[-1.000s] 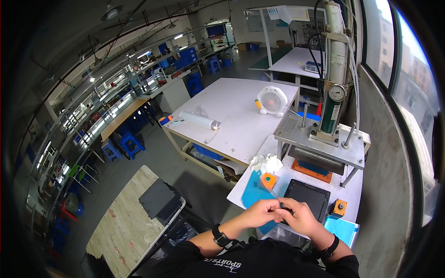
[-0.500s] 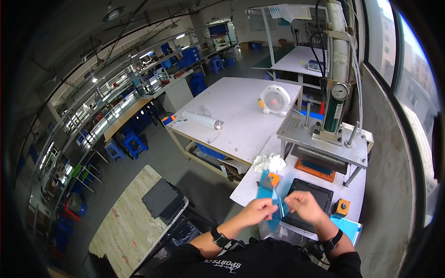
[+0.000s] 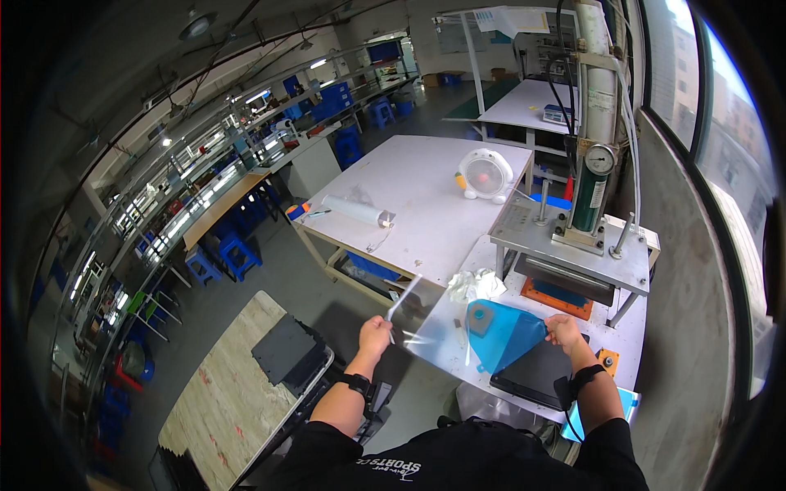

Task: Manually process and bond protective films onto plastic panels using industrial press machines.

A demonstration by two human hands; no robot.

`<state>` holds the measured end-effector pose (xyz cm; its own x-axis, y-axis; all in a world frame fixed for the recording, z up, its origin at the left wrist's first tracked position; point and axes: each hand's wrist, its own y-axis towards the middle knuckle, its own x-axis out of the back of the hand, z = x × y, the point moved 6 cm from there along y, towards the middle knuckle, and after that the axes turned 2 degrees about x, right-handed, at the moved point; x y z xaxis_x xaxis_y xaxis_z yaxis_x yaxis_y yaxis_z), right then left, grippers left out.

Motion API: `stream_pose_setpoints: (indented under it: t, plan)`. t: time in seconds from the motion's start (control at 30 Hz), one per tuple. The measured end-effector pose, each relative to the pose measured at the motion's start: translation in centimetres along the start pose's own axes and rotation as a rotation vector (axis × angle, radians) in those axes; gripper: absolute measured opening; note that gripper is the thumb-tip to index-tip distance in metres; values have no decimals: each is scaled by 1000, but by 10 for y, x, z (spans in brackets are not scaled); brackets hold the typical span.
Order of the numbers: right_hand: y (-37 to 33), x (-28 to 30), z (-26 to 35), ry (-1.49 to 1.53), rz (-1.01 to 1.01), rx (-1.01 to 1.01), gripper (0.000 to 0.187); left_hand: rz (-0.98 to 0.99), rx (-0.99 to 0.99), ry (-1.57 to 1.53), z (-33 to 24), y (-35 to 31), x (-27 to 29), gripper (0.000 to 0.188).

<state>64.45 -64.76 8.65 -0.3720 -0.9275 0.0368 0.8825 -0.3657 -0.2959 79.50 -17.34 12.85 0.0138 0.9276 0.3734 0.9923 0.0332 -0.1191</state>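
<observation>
My left hand [image 3: 375,336] pinches the edge of a clear plastic film [image 3: 416,304], held up past the left edge of the white workbench. In my right hand [image 3: 563,331] is the corner of a translucent blue film [image 3: 514,337], which hangs in a folded sheet to the left of that hand. Beneath the blue film's lower edge lies a flat black rectangular tray [image 3: 532,378], partly hidden by the film and my right arm. A block shows dimly through the blue film. Beside it rests crumpled white cloth or paper [image 3: 476,286].
A press with a metal plate [image 3: 573,245] stands at right, an orange-framed plate [image 3: 557,299] below it. An orange block [image 3: 608,360] sits right of the tray. Black sheets [image 3: 288,352] are stacked on the left table. Farther off are a fan [image 3: 486,176] and a plastic roll [image 3: 356,210].
My hands were close together on the blue film. They have moved wide apart, the left drawing a clear film leftward, the right taking the blue film rightward, where it has spread open.
</observation>
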Motion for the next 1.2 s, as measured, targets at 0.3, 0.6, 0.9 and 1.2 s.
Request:
stream_pose_setpoints:
  t: [0.3,0.6,0.9,1.2]
  plan:
    - [-22,55,-85,20,-301,-188,16,-270,-528,519,-35,-45,30,16]
    - [-76,60,-89,-43,-588,-81,22,514,-641,547,-40,-105,-93,15]
    - [-136,59,-111,-114,-678,-46,24,868,-671,692,-26,-143,-180,19]
    - [-155,50,-113,-52,-606,-80,19,963,-720,763,-26,-155,-223,20]
